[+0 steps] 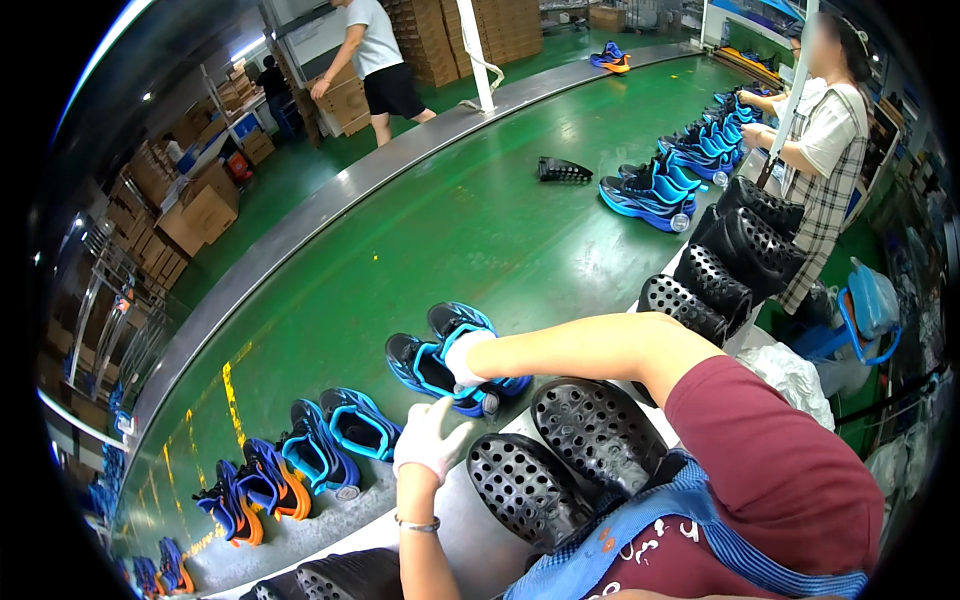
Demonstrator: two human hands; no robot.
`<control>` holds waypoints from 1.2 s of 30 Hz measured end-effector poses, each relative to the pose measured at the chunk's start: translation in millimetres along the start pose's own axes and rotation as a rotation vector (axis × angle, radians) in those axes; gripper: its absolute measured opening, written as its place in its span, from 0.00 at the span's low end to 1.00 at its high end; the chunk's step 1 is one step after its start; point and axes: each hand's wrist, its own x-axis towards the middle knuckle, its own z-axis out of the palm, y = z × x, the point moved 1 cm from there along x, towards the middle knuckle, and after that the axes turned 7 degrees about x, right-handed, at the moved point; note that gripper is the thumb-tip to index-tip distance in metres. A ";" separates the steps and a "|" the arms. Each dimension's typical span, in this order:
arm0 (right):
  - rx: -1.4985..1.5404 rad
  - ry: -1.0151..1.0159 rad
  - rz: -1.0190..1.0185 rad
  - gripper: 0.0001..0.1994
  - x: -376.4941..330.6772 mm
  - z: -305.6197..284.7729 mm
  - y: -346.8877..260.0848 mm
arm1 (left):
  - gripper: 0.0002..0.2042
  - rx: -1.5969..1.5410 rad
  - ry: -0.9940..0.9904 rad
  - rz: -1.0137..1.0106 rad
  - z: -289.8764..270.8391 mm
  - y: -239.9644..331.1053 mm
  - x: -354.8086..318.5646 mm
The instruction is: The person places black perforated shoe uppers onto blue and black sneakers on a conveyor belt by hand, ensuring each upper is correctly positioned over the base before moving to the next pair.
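A pair of blue-and-black sneakers (408,360) with bright blue linings sits on the green belt in front of me. My right hand (464,360), in a white glove, reaches down into the opening of one of these shoes, so its fingers are hidden. Just below the pair, my left hand (434,440), also gloved in white, has its thumb and fingers apart and holds nothing. Close to its right stand two black perforated plastic shoe forms (522,488). Left of that hand another blue sneaker pair (362,424) rests on the belt.
Blue-and-orange sneakers (270,478) stand farther left. Several black forms (700,290) line the belt's near edge at right, and one form (565,170) lies on the belt. A co-worker (825,150) handles a row of blue sneakers (700,145). Another person (375,55) walks beyond the belt's metal edge (330,200).
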 end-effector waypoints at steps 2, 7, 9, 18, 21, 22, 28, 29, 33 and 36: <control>0.054 -0.044 0.009 0.21 3.1 2.2 -4.2 | 0.27 0.010 -0.058 -0.008 23.9 -20.6 2.8; 0.066 -0.057 0.003 0.19 4.8 -0.1 -5.9 | 0.34 -0.088 -0.112 -0.147 19.6 -5.6 17.2; 0.053 -0.060 -0.002 0.18 9.3 3.9 0.0 | 0.36 -0.047 -0.148 -0.198 27.6 -2.0 28.1; 0.107 -0.003 -0.021 0.21 -2.6 2.7 22.2 | 0.29 -0.021 -0.114 -0.172 25.8 2.9 40.5; 0.094 -0.075 -0.042 0.20 -16.9 -9.9 27.1 | 0.26 0.147 -0.047 -0.178 13.9 21.3 36.6; 0.073 -0.097 -0.070 0.20 -21.5 -17.1 27.1 | 0.25 0.200 0.008 -0.169 9.4 23.9 36.8; -0.054 -0.211 -0.070 0.19 -69.1 -50.1 51.5 | 0.23 0.134 -0.084 -0.021 35.2 19.3 62.0; -0.064 -0.190 -0.059 0.19 -68.4 -51.6 56.1 | 0.24 0.165 -0.177 -0.067 41.3 10.8 66.3; -0.052 -0.037 -0.067 0.18 -93.4 -67.6 78.9 | 0.19 -0.154 -0.425 -0.274 43.9 5.4 76.7; -0.036 0.027 -0.034 0.18 -111.0 -76.5 101.3 | 0.19 -0.174 -0.491 -0.344 45.9 4.2 81.0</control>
